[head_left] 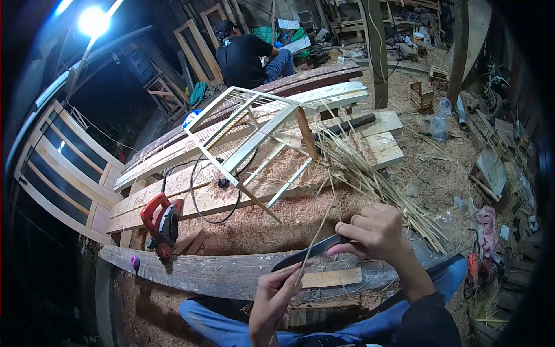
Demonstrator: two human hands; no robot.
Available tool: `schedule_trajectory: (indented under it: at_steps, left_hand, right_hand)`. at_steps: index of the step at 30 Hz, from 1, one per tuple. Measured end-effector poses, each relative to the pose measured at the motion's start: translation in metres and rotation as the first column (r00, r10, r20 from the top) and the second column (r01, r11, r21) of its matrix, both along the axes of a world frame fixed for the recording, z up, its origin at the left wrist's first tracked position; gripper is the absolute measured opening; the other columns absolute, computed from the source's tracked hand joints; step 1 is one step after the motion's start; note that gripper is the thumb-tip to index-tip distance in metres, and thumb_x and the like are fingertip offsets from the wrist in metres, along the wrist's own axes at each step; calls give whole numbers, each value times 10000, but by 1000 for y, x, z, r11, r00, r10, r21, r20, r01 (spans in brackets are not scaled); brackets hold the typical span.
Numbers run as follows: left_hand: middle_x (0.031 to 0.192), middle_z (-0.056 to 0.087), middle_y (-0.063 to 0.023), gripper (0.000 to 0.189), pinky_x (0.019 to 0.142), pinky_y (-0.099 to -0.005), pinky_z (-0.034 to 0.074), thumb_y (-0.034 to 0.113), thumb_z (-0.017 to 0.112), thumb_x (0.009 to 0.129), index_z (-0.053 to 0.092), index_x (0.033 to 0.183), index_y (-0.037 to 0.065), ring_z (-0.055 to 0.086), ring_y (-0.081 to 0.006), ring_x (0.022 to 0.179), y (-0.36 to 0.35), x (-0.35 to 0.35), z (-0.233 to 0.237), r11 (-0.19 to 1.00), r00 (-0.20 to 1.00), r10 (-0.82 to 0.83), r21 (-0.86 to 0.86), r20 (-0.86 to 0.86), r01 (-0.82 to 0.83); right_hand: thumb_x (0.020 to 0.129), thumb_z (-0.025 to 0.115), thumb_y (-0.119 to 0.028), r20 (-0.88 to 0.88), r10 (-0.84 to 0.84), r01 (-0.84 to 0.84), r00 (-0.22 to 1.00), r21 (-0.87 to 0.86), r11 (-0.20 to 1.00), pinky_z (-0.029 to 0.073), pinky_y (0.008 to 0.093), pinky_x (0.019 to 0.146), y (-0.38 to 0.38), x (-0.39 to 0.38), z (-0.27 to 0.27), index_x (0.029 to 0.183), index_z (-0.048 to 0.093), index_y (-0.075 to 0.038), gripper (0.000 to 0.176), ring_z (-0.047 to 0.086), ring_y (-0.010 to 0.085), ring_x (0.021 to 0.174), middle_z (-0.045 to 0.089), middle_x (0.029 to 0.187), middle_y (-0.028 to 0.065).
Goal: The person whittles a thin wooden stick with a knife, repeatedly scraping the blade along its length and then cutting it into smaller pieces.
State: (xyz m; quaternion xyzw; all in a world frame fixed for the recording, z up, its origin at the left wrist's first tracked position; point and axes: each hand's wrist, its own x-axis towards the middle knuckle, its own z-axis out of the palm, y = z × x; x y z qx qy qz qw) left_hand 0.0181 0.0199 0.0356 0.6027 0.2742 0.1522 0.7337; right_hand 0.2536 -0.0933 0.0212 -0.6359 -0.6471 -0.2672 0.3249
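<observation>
My right hand is closed round the handle of a knife, whose dark blade points left and down. Between the fingers of my left hand is a thin bamboo strip, which runs up past the blade. The blade lies against or just over the strip near my left fingertips. Both hands are above a worn wooden plank. Beyond them a bundle of thin strips leans over the bench beside a light wooden frame with slats.
A red power planer rests at the left, near a pink-topped object. Long boards lie across the middle, with a black cable on them. A person in dark clothing sits behind. Wooden posts stand at the right.
</observation>
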Motion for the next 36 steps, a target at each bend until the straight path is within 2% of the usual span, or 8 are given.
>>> schedule_trajectory:
  at_steps: [8, 14, 18, 20, 23, 26, 31, 36]
  left_hand:
    - [761, 512, 66, 273, 554, -169, 273, 41, 554, 1022, 647, 1244, -88, 397, -5, 651, 19, -27, 7, 998, 998, 63, 1, 5, -63]
    - [767, 580, -24, 300, 523, -183, 321, 98, 533, 1039, 606, 1298, -37, 415, -17, 580, 10, -5, -7, 995, 996, 89, 43, 29, -91]
    - [772, 608, -56, 321, 506, -181, 320, 112, 528, 1043, 587, 1331, -16, 431, -16, 569, 3, 15, -16, 973, 952, 207, 57, 227, -225]
    - [731, 572, -49, 330, 459, -204, 318, 172, 531, 1052, 577, 1319, -16, 418, -35, 516, 3, 18, -15, 960, 954, 232, 115, 190, -256]
    - [696, 541, -25, 324, 455, -206, 304, 153, 515, 1051, 578, 1320, -17, 414, -40, 515, 3, 24, -20, 944, 931, 302, 68, 206, -322]
    - [664, 506, 1, 330, 461, -204, 296, 132, 508, 1043, 574, 1331, -16, 415, -42, 525, 2, 28, -18, 966, 951, 253, 0, 177, -257]
    - [719, 517, 7, 175, 498, -207, 286, 120, 507, 1032, 620, 1003, -10, 393, -25, 585, -18, 36, -8, 987, 996, 75, 138, 40, -80]
    - [766, 544, 11, 211, 569, -202, 351, 75, 531, 1017, 631, 1133, -69, 441, -39, 659, -14, 22, -16, 971, 998, 55, 234, -2, -53]
  right_hand:
    - [799, 733, -566, -30, -27, 27, 999, -6, 1000, 340, 296, 492, 1, 8, -3, 803, 696, -179, 389, 469, 121, 514, 517, 589, -54]
    - [732, 805, -520, -84, -52, 52, 995, 0, 999, 372, 327, 470, 6, 0, -7, 820, 706, -112, 429, 541, 182, 495, 549, 574, -10]
    - [744, 800, -513, -120, -66, 73, 991, 54, 996, 369, 324, 458, 8, 0, -8, 837, 708, -110, 424, 532, 181, 480, 544, 569, -7]
    - [848, 717, -531, -123, -76, 87, 989, 85, 993, 341, 302, 448, 9, 0, -10, 842, 695, -127, 405, 474, 130, 463, 537, 592, -36]
    - [862, 706, -527, -81, -137, 142, 987, 54, 988, 337, 292, 448, 9, -8, -9, 852, 686, -131, 397, 470, 126, 463, 520, 583, -32]
    - [791, 759, -537, -73, -92, 93, 993, 10, 996, 344, 314, 450, 10, -18, -7, 841, 706, -127, 417, 473, 157, 457, 487, 548, -24]
    - [768, 781, -510, -101, -75, 89, 992, 145, 985, 341, 308, 473, 15, -23, -14, 841, 707, -138, 387, 479, 132, 515, 474, 570, -33]
    - [718, 807, -519, -34, -41, 45, 999, 127, 991, 326, 295, 467, 10, -19, -10, 824, 702, -147, 401, 467, 124, 514, 482, 572, -53]
